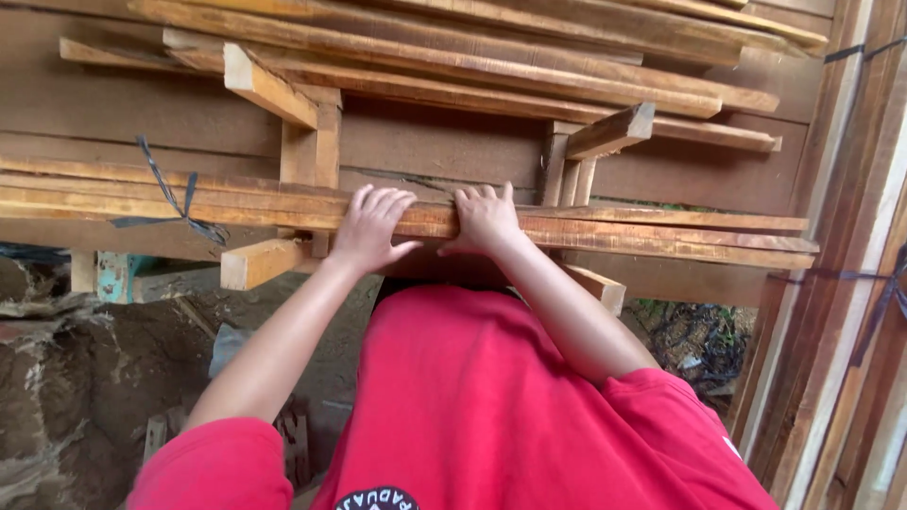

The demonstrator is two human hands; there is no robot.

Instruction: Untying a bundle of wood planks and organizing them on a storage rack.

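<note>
Both my hands grip the near edge of a long reddish wooden plank (614,231) that lies across a wooden rack. My left hand (370,229) curls over the plank's edge, thumb underneath. Right beside it my right hand (486,218) holds the same plank, fingers on top. My arms reach up from red sleeves. The plank rests on a stack of similar planks (113,194) running left to right.
Short wooden cross-blocks (260,263) stick out under the stack. Another layer of planks (453,57) lies higher up on blocks. A black strap (175,203) hangs at the left. Upright boards (850,312) lean at the right. Dirt ground and rubble (66,378) lie below left.
</note>
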